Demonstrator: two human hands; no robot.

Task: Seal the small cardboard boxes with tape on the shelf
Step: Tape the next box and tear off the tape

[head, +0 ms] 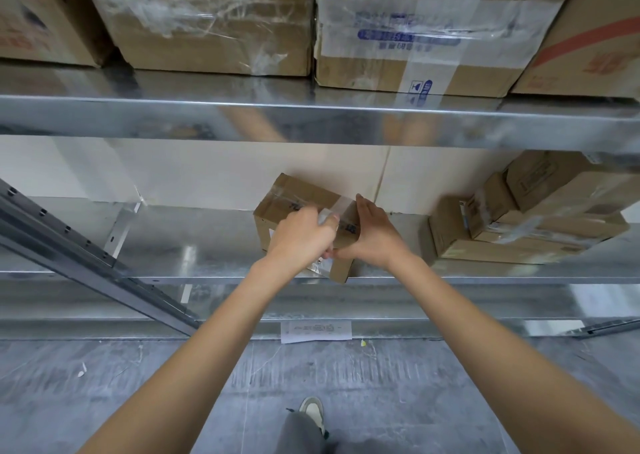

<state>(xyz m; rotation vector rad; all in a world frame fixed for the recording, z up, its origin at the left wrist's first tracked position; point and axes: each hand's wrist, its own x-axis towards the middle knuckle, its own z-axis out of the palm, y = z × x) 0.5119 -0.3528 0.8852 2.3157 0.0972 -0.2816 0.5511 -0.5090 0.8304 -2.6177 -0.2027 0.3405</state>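
Note:
A small cardboard box (294,197) stands at an angle on the middle metal shelf (194,242), its near corner over the shelf's front edge. A band of clear tape (341,204) crosses its top. My left hand (299,240) lies curled over the top of the box and pinches a whitish piece of the tape at its fingertips. My right hand (375,235) presses flat against the box's right side, fingers straight and pointing away from me. Its thumb meets my left thumb at the front of the box. Both hands hide much of the box's front.
A pile of small taped boxes (526,225) sits on the same shelf to the right. Large taped cartons (214,20) fill the upper shelf (311,117). A diagonal steel brace (86,259) runs at the left. A paper label (316,330) hangs on the lower beam.

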